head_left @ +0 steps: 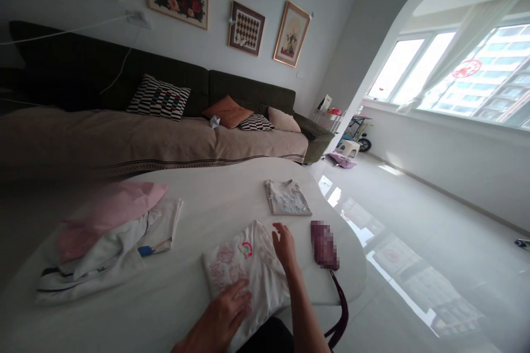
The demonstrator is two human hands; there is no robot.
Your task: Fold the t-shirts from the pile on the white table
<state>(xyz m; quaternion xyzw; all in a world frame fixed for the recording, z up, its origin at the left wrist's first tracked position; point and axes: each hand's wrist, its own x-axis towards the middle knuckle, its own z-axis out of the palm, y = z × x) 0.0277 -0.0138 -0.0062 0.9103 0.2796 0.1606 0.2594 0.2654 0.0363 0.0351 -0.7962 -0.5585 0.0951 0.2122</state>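
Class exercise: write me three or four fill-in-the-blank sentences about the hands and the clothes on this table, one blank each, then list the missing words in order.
1. Both hands rest on a folded white shirt printed with pink flowers and a small ______.
2. The left hand lies flat on the shirt's near part; the right hand touches its ______ edge.
3. A smaller folded garment lies ______ from the person than the shirt.
4. The unfolded clothes pile on the table is topped by a ______ piece.

Missing words: rainbow; right; farther; pink
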